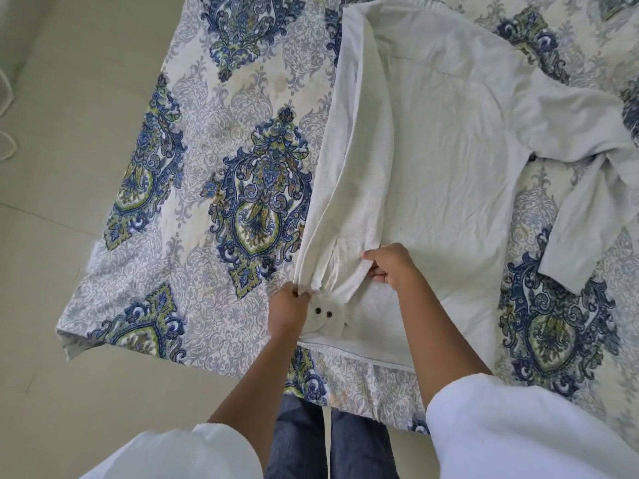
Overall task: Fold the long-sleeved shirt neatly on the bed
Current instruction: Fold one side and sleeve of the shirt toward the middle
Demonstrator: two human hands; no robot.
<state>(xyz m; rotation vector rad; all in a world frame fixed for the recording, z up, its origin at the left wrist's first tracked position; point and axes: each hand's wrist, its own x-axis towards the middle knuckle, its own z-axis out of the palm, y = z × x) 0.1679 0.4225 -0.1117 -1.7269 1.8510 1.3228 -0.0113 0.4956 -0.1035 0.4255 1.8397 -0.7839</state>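
Two-handed hold on folded sleeve [345, 188] | left hand [288, 305] pinches its cuff end, right hand [390, 264] grips fabric beside, likely tensioning it straight | shirt [449, 150] centre frame on bed [207, 167] | other sleeve [581, 216] sprawls right, unfolded

Left grip [289, 307] and right grip [390, 263] both pinch.

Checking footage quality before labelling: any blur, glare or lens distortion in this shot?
Head view: soft, even light, no glare or hard shadows; left hand, right hand and shirt are sharp, creases readable; wide-angle stretch slants the bedspread edges near the corners.
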